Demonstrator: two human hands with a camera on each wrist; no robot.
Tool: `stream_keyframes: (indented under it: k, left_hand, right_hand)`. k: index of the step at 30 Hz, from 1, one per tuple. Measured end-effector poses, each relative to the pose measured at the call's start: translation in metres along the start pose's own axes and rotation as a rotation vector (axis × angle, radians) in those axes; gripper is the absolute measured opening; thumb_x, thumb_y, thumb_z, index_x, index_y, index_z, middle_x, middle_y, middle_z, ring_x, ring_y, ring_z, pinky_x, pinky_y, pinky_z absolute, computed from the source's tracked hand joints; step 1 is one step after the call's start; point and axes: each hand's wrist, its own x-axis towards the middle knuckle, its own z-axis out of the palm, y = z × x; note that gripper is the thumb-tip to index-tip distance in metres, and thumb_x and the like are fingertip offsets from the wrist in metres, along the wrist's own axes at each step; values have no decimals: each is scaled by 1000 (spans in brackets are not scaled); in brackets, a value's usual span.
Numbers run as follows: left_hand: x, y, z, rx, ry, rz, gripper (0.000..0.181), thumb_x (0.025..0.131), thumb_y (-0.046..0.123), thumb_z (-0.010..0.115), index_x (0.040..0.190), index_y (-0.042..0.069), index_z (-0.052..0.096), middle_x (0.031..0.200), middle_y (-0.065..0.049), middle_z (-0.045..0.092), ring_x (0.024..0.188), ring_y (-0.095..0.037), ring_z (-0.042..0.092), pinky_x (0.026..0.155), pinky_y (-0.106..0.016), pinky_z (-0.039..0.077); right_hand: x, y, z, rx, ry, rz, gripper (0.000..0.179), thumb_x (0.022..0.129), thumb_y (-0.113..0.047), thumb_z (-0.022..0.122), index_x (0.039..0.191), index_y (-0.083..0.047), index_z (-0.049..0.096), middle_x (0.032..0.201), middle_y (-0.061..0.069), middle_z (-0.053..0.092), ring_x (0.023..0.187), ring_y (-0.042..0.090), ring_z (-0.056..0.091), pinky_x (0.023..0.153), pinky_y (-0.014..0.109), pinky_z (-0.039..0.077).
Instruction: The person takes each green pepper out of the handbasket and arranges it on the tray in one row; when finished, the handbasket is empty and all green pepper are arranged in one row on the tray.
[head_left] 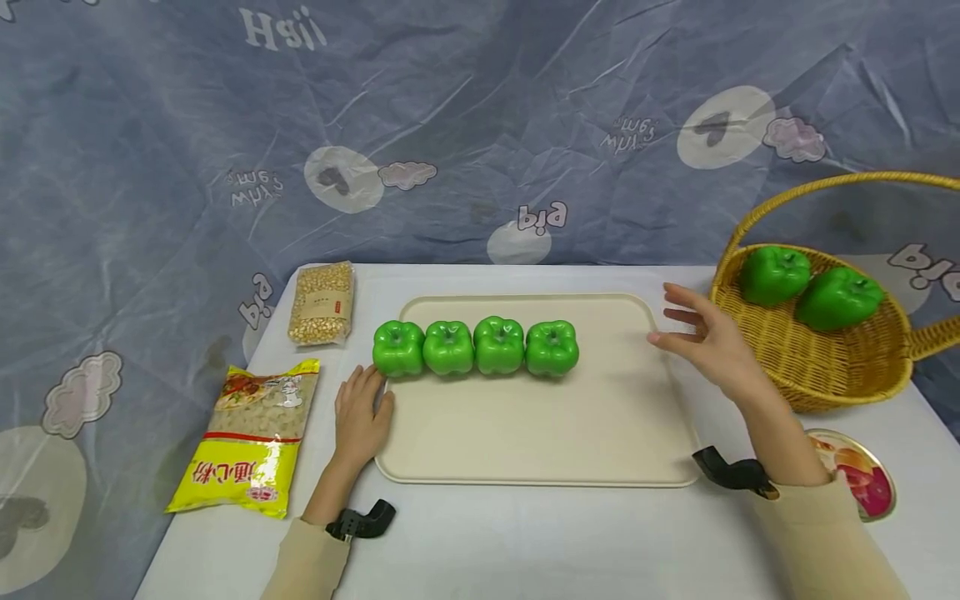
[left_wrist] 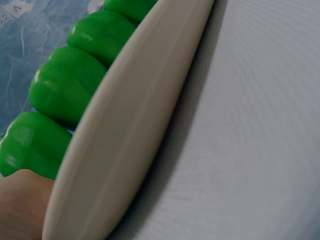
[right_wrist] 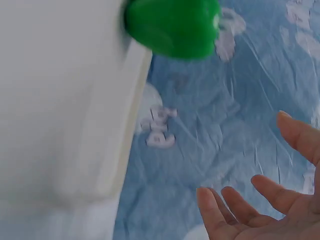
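A row of several glossy green bell peppers [head_left: 498,345] stands across the beige tray [head_left: 525,433]; in the left wrist view the peppers [left_wrist: 67,85] show behind the tray's rim. My left hand [head_left: 360,415] lies along the tray's left edge, its fingertips right by the leftmost pepper [head_left: 398,348]. My right hand [head_left: 712,342] hovers by the tray's right edge, fingers apart, holding nothing. In the right wrist view this hand [right_wrist: 270,205] appears empty, with a green pepper [right_wrist: 175,25] at the top. Two more peppers [head_left: 838,297] sit in the yellow wicker basket [head_left: 817,367] just right of that hand.
To the left lie a bag of yellow kernels [head_left: 322,304] and a yellow-labelled pasta bag [head_left: 247,437]. A round tin [head_left: 855,475] is partly hidden behind the right forearm. The basket's tall handle [head_left: 832,179] arches over it. A printed blue-grey sheet [head_left: 450,108] hangs behind the white table.
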Motion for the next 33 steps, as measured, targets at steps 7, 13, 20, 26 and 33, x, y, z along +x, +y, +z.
stream_keyframes:
  k: [7,13,20,26,33]
  left_hand:
    - [0,-2,-1,3,11,2,43,96,13,51,137,0,52,147,-22,45,145,-42,24,118,-62,5]
    - [0,-3,-2,7,15,4,43,96,13,51,137,1,53,147,-22,45,145,-43,24,117,-62,5]
    - [0,-3,-2,8,19,1,42,96,13,51,136,1,54,147,-22,46,145,-42,25,118,-62,6]
    - [-1,-3,0,6,20,6,42,96,12,51,136,0,54,147,-22,46,145,-43,25,118,-63,5]
    - [0,-3,2,2,8,3,43,96,13,51,137,0,53,147,-22,45,145,-42,24,118,-62,5]
  right_hand:
    - [-8,12,-63,-62,214,137,74,91,-34,68,154,-31,29,155,-2,35,121,-2,44,76,-2,39]
    - [-1,15,-102,-40,454,215,68,93,-28,64,152,-36,30,152,-19,34,134,0,40,96,6,39]
    - [31,26,-137,1,547,333,71,93,-31,62,152,-40,24,160,-13,21,146,5,25,120,32,26]
    - [52,47,-154,72,501,407,83,87,-43,66,152,-46,16,161,-21,10,151,7,12,124,42,15]
    - [71,68,-160,131,412,406,89,83,-45,71,152,-47,14,160,-25,9,152,7,4,124,42,9]
